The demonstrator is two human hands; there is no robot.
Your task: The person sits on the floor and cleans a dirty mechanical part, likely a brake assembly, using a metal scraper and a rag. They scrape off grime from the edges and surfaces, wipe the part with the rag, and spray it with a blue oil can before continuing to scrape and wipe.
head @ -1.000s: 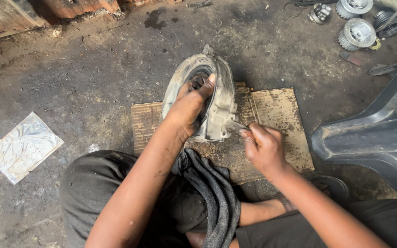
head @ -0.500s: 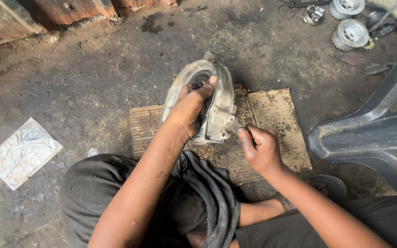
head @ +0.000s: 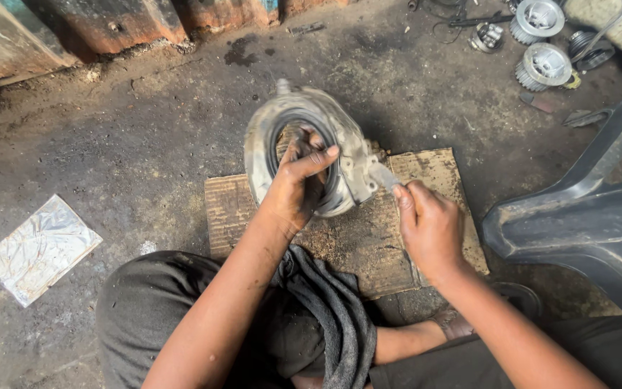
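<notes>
Fingers (head: 311, 162) of the left hand (head: 293, 191) curl over the rim of a round grey metal housing (head: 304, 144), gripping it upright on a worn cardboard sheet (head: 440, 173) on the oily floor (head: 131, 158). At three o'clock of the housing, the right hand (head: 430, 227) closes around a small metal tool (head: 381, 175) touching the housing's edge. Toothed gears (head: 541, 65) lie at one o'clock, crumpled foil (head: 37, 248) at eight.
</notes>
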